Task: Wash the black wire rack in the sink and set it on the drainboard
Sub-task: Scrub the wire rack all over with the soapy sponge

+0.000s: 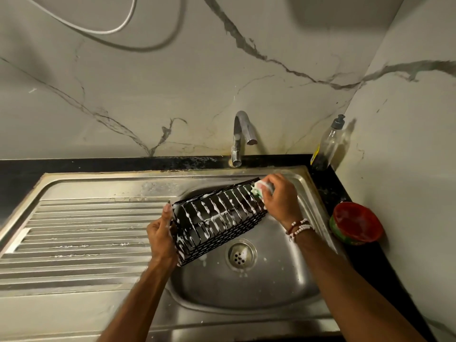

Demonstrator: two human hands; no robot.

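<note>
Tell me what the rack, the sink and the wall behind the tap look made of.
Rack: thin wire, likely metal with a black coating, foam-streaked. Sink: brushed stainless steel, judging by its dull grey reflections. Wall: pale, grey-veined marble or marble-look tile.

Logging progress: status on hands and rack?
Left hand grips soapy black wire rack over sink. Right hand scrubs with sponge. Drainboard path unobstructed.

Single head cam, wide-angle, looking forward and steeply down from above the counter edge. Close range: forearms enter from the bottom, sink (pixel 308 280) sits centre-right, drainboard (pixel 81 233) fills the left. Tap (pixel 240 137) is at mid-frame, marble wall takes the whole top half. Side wall cuts in at right. Edges bow from lens distortion. No second view to overlap.
</note>
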